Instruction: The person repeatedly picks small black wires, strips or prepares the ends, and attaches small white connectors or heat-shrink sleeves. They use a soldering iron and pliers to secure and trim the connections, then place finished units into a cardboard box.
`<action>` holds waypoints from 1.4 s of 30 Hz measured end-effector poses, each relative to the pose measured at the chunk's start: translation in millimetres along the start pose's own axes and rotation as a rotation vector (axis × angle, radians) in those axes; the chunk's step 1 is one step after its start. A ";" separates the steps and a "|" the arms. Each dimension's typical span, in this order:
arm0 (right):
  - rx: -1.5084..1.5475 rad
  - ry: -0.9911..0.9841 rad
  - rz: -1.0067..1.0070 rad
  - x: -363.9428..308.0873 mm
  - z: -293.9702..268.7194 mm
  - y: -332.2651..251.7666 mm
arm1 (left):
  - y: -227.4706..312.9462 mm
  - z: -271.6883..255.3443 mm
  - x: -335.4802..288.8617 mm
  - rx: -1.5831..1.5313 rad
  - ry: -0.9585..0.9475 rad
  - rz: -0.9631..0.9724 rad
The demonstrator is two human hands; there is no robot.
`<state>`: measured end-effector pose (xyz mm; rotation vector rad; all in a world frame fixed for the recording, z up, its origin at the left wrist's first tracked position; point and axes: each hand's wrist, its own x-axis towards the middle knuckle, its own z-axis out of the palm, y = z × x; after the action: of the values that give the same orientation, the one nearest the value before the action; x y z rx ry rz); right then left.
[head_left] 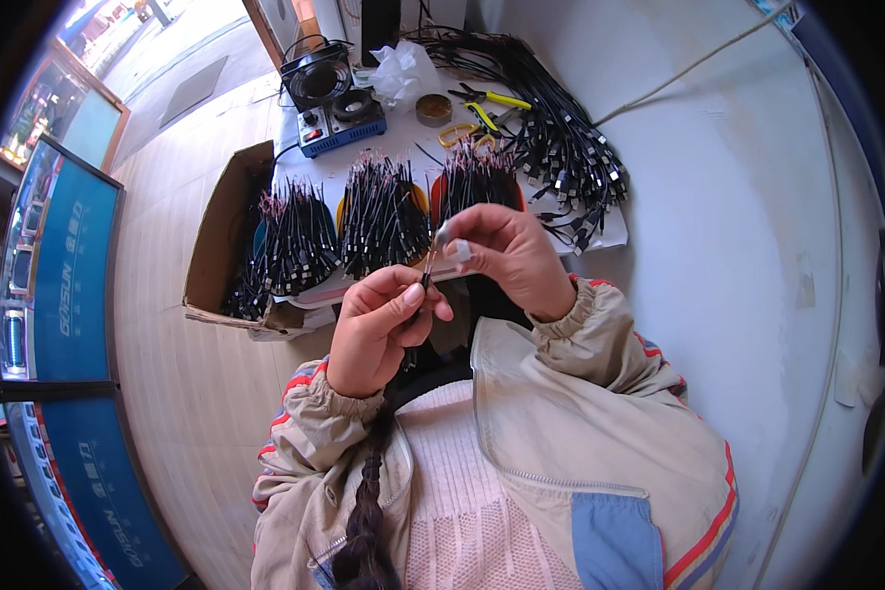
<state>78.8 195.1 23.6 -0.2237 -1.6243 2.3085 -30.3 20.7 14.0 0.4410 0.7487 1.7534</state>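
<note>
My left hand (379, 320) is closed on a short black cable (426, 280), thumb and fingers pinching it just below its stripped end. Thin bare wires rise from that end toward my right hand (516, 256). The thumb and index finger of the right hand are pinched at the wire tips. A white wrap (461, 252) covers part of its thumb. Beyond my hands, the table holds three bundles of short black cables, a left bundle (295, 241), a middle bundle (379, 221) and a right bundle (477, 182), with reddish stripped ends pointing away from me.
A blue-fronted device (342, 135) stands at the back left beside a white plastic bag (405, 77) and a round tin (435, 110). Yellow-handled pliers (506, 99) lie near many USB cables (560, 162). A cardboard box (211, 251) is at the left; a white wall (718, 246) bounds the right.
</note>
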 end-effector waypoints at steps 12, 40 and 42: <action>0.064 0.090 -0.212 -26.1 24.4 13.9 | -23.4 19.4 4.4 0.486 0.208 0.376; 0.460 0.023 0.055 -28.4 21.2 19.9 | -23.6 11.8 -4.8 0.136 0.074 0.237; 0.415 -0.001 0.011 -27.7 21.5 19.6 | -23.6 13.5 -5.3 0.180 0.098 0.257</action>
<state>95.3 160.6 11.3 -0.1341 -1.1086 2.5841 -3.3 23.3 8.2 0.5983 0.9587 1.9654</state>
